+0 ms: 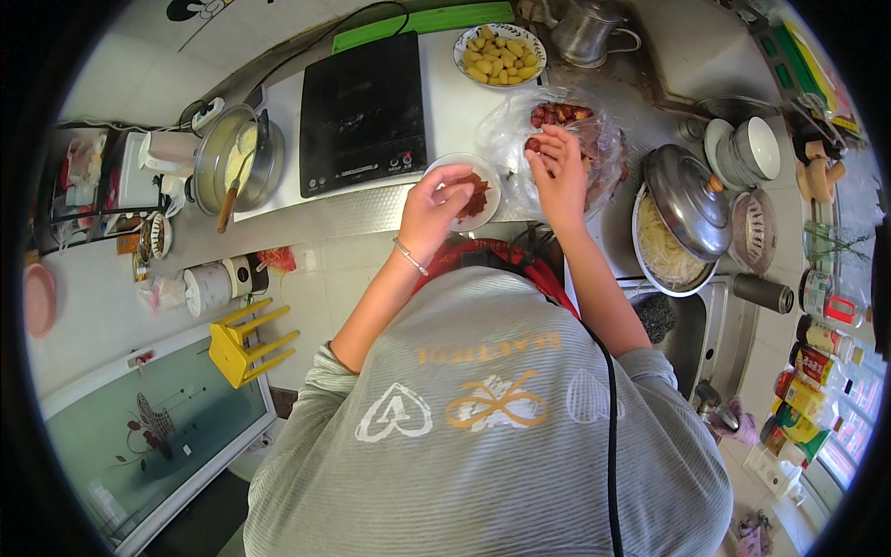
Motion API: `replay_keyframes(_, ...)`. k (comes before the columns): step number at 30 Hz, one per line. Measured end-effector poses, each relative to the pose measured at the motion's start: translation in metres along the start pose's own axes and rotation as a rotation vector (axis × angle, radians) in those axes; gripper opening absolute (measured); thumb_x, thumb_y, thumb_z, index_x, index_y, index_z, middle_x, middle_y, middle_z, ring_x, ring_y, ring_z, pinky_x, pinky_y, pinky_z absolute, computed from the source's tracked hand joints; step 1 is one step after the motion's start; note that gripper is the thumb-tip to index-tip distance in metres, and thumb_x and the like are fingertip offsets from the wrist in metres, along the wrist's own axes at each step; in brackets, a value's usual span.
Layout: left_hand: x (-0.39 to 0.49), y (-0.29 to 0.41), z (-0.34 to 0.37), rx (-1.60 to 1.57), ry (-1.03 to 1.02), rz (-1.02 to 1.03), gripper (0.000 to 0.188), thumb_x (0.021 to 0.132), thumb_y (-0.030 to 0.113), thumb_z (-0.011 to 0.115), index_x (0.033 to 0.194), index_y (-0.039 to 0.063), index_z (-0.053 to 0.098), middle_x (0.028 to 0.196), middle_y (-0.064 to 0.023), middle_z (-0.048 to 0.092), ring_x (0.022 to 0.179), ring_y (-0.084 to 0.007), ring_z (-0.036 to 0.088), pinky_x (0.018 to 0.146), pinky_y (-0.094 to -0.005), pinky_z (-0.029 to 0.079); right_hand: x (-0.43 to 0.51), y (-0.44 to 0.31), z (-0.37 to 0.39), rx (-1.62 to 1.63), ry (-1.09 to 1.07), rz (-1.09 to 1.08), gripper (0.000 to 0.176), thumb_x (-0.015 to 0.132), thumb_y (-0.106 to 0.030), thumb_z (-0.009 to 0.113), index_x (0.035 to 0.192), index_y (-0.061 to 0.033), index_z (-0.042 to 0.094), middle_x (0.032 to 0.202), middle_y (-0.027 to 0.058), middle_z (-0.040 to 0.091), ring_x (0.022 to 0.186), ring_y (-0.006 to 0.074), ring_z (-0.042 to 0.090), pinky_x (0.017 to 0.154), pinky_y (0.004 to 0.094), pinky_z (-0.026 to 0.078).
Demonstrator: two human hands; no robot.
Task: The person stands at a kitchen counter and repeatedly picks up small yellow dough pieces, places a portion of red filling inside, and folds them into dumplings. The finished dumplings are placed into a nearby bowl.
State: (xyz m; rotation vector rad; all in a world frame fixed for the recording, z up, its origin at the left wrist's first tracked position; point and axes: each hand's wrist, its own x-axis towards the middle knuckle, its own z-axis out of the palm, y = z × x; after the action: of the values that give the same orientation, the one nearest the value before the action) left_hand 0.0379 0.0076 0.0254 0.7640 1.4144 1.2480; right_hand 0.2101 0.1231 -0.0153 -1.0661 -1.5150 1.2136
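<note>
My right hand (560, 177) pinches a dark red, wrinkled piece, apparently a dried red date (532, 145), between thumb and fingers. It is over a clear plastic bag (511, 125) that lies open on the counter. Inside the bag are more red dates (560, 113), some partly covered by the plastic. Above the left edge of a small white bowl (493, 209) is my left hand (438, 205), fingers bent and slightly blurred; whether anything is between the fingertips cannot be made out. Reddish-brown strips (475, 198) lie in that bowl.
Left of the bowl sits a black induction cooktop (362, 115); beyond it is a steel pot (209, 188) with a wooden-handled utensil (230, 202). A patterned bowl (525, 78) of yellow pieces stands behind. To the right, a metal lid (686, 198) partly covers a basin (672, 287) of pale shreds.
</note>
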Motion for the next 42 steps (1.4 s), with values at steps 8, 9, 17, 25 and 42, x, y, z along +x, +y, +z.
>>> replay_keyframes(8,0.000,0.025,0.013,-0.046,-0.050,0.103,0.031,0.092,0.002,0.065,0.123,-0.002,0.060,0.118,-0.0110,0.066,0.109,-0.0153,0.064,0.094,-0.0279,0.052,-0.031,-0.060,0.015,0.293,-0.262,0.043,0.034,0.091,0.003,0.063,0.123,-0.0005,0.052,0.128,0.0111,0.060,0.112,0.0175,0.061,0.097,0.0305,0.049)
replay_keyframes(9,-0.002,0.026,0.012,-0.023,-0.045,0.090,0.030,0.092,0.001,0.064,0.122,-0.002,0.060,0.116,-0.0110,0.067,0.108,-0.0154,0.064,0.093,-0.0280,0.052,-0.033,-0.062,0.017,0.287,-0.257,0.070,0.032,0.091,0.003,0.063,0.121,-0.0002,0.054,0.128,0.0107,0.060,0.112,0.0172,0.061,0.097,0.0302,0.049)
replay_keyframes(17,-0.014,0.025,0.007,0.159,0.052,0.367,0.026,0.091,0.000,0.065,0.117,-0.001,0.063,0.111,-0.0074,0.065,0.104,-0.0150,0.065,0.092,-0.0287,0.054,-0.032,-0.078,0.016,0.068,-0.240,0.054,0.014,0.092,-0.006,0.067,0.104,0.0003,0.069,0.107,0.0075,0.068,0.092,0.0141,0.069,0.078,0.0264,0.056)
replay_keyframes(25,-0.018,0.033,0.006,0.510,0.197,0.579,0.021,0.085,-0.001,0.069,0.105,0.002,0.071,0.100,-0.0081,0.067,0.084,-0.0168,0.068,0.076,-0.0268,0.055,-0.033,-0.093,0.017,-0.185,-0.251,-0.122,0.012,0.086,-0.004,0.070,0.098,-0.0010,0.070,0.095,0.0078,0.071,0.081,0.0135,0.070,0.068,0.0269,0.057)
replay_keyframes(42,-0.022,0.024,-0.005,0.427,0.099,0.498,0.023,0.087,-0.006,0.065,0.109,0.000,0.069,0.105,-0.0090,0.065,0.100,-0.0169,0.067,0.088,-0.0299,0.058,-0.038,-0.084,0.025,-0.195,-0.228,-0.144,0.012,0.082,-0.002,0.070,0.093,-0.0018,0.065,0.085,0.0097,0.068,0.069,0.0151,0.069,0.060,0.0291,0.056)
